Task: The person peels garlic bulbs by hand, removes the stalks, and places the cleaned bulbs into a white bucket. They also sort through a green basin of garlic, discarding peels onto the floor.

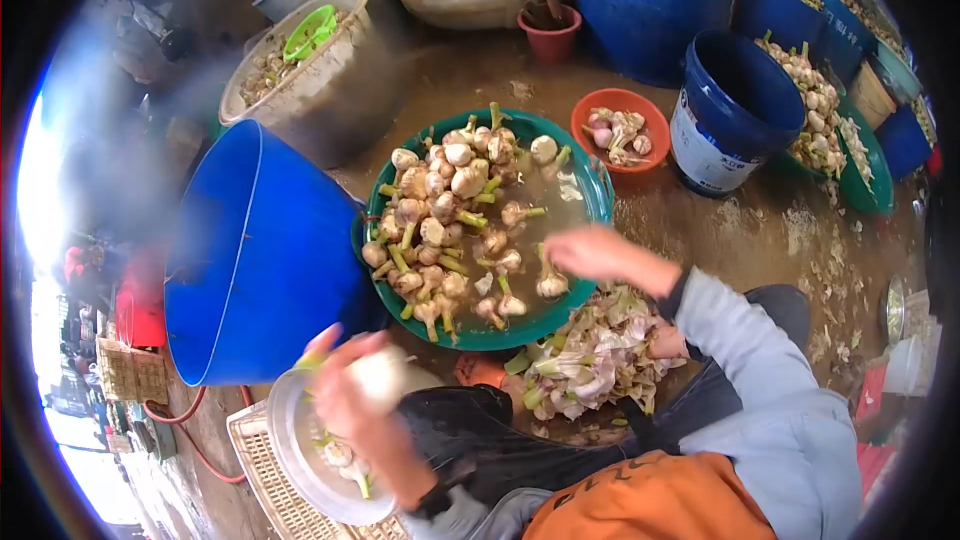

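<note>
A green basin [603, 210] holds murky water and a heap of garlic bulbs [440, 190] with short green stems. Over its right side is my right hand [590, 252], its fingers bent down above a single bulb [551, 283]; blur hides whether they touch it. My left hand [352, 390], also blurred, is closed on a whitish garlic bulb [378, 378]. That hand is above a clear plastic bowl [290, 420] with a few peeled bulbs [345, 460] inside. Loose garlic skins [600, 350] lie piled between my legs, below the basin.
A large blue tub [270, 260] leans at the left. Behind the basin are a red bowl of garlic [620, 110], a blue bucket [720, 130], a small red pot [550, 35] and a big blue vat [640, 10]. A woven basket [255, 460] sits under the clear bowl.
</note>
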Available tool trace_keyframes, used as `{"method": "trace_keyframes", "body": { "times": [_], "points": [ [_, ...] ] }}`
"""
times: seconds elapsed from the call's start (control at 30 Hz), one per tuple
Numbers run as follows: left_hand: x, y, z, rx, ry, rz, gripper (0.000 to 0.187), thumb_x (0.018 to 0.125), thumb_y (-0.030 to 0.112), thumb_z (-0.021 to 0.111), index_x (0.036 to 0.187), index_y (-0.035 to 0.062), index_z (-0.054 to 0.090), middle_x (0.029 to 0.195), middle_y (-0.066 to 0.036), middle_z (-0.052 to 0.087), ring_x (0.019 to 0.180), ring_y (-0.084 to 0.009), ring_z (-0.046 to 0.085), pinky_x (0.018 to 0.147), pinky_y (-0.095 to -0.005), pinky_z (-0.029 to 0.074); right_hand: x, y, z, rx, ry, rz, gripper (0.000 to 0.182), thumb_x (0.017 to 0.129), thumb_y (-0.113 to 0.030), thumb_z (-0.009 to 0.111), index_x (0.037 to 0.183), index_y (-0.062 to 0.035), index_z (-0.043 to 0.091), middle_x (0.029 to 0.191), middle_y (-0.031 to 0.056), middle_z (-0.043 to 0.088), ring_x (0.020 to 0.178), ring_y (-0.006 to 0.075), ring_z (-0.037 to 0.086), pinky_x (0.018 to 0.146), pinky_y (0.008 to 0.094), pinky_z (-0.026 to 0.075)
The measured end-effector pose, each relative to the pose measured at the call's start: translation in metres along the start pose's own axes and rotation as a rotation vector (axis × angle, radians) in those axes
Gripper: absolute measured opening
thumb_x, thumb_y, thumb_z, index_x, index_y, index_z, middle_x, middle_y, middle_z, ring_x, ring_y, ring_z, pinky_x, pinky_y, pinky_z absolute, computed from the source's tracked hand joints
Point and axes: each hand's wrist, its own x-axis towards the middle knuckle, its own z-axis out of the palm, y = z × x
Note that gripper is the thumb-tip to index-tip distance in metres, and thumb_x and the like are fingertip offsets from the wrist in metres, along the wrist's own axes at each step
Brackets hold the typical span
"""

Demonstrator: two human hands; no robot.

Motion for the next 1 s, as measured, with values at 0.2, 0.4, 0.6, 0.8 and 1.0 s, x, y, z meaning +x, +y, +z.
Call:
{"method": "trace_keyframes", "body": {
  "times": [0.2, 0.4, 0.6, 0.8, 1.0],
  "points": [
    [-0.009, 0.052, -0.083, 1.036, 0.271, 0.372, 0.039, 0.084, 0.016, 0.053, 0.119, 0.0014, 0.045, 0.105, -0.013, 0.053, 0.099, -0.0223, 0.051, 0.086, -0.0301, 0.040, 0.091, 0.110, 0.145, 0.316, 0.039, 0.326, 0.034, 0.075, -0.033, 0.054, 0.094, -0.0061, 0.063, 0.092, 0.0186, 0.062, 0.085, 0.0362, 0.059, 0.074, 0.0414, 0.047],
    [-0.003, -0.001, 0.028, 0.551, -0.401, -0.079, 0.056, 0.074, 0.017, 0.066, 0.123, 0.0022, 0.042, 0.116, -0.019, 0.049, 0.107, -0.0288, 0.049, 0.088, -0.0371, 0.041, 0.063, 0.004, 0.130, 1.480, -0.023, 0.321, 0.025, 0.090, -0.021, 0.051, 0.105, -0.0013, 0.050, 0.099, 0.0072, 0.058, 0.087, 0.0147, 0.057, 0.075, 0.0277, 0.046],
    [-0.012, -0.034, 0.092, 0.647, -0.371, 0.365, 0.061, 0.066, 0.017, 0.074, 0.119, 0.0077, 0.043, 0.110, -0.016, 0.046, 0.104, -0.0350, 0.046, 0.085, -0.0401, 0.041, -0.019, -0.080, 0.010, 1.458, -0.021, -0.148, 0.036, 0.093, -0.021, 0.045, 0.122, -0.0004, 0.041, 0.110, 0.0071, 0.052, 0.097, 0.0106, 0.050, 0.085, 0.0256, 0.040],
    [-0.037, -0.034, 0.094, 0.689, -0.411, 0.442, 0.074, 0.055, 0.003, 0.077, 0.121, 0.0123, 0.044, 0.110, -0.016, 0.045, 0.105, -0.0340, 0.045, 0.087, -0.0391, 0.040, -0.041, -0.078, 0.023, 0.940, 0.266, -0.178, 0.021, 0.092, -0.019, 0.042, 0.105, -0.0036, 0.050, 0.089, 0.0033, 0.055, 0.076, 0.0071, 0.047, 0.064, 0.0276, 0.043],
    [-0.060, -0.030, 0.107, 0.855, -0.234, 0.807, 0.038, 0.073, 0.015, 0.070, 0.106, 0.0052, 0.055, 0.097, -0.013, 0.057, 0.093, -0.0270, 0.053, 0.081, -0.0359, 0.044, -0.050, -0.083, 0.024, 0.702, 0.521, -0.254, 0.021, 0.076, -0.010, 0.049, 0.094, -0.0056, 0.058, 0.081, 0.0149, 0.062, 0.076, 0.0267, 0.060, 0.066, 0.0354, 0.046]
  ]
}}
